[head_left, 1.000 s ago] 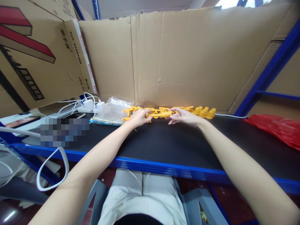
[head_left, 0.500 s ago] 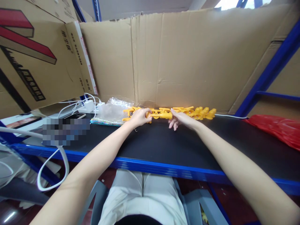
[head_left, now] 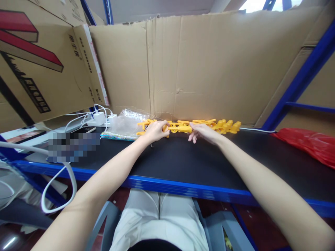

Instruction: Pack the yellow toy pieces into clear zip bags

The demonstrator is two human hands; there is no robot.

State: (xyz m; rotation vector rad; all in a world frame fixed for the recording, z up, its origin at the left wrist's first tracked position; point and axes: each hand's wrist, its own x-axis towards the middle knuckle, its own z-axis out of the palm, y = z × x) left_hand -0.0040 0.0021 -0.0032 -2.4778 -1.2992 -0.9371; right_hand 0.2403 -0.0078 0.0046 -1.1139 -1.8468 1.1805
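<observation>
I am working along the row of yellow plastic pieces (head_left: pixel 188 126) that lies at the far edge of the black surface (head_left: pixel 183 160), tight against the foot of the cardboard wall (head_left: pixel 199 66). My left hand (head_left: pixel 155 131) has its grip curled around the piece near the left end of the row, thumb and fingers pinching it, while my right hand (head_left: pixel 202 132) rests on the row just to the right with the fingers spread loosely, touching the pieces but not, as far as I can tell from this distance, clenched on any one of them. I judge the step to be lining up or joining pieces into the row; the next move would call for my right fingers to settle on one piece and steady it while the left keeps its pinch, without nudging the rest out of line. The pieces are bright yellow, glossy moulded plastic, small and knobbly, with prongs sticking out, packed end to end in one long band. A clear plastic bag (head_left: pixel 125 122) lies just left of the row, and a red bag (head_left: pixel 311 143) sits well apart on the right.
</observation>
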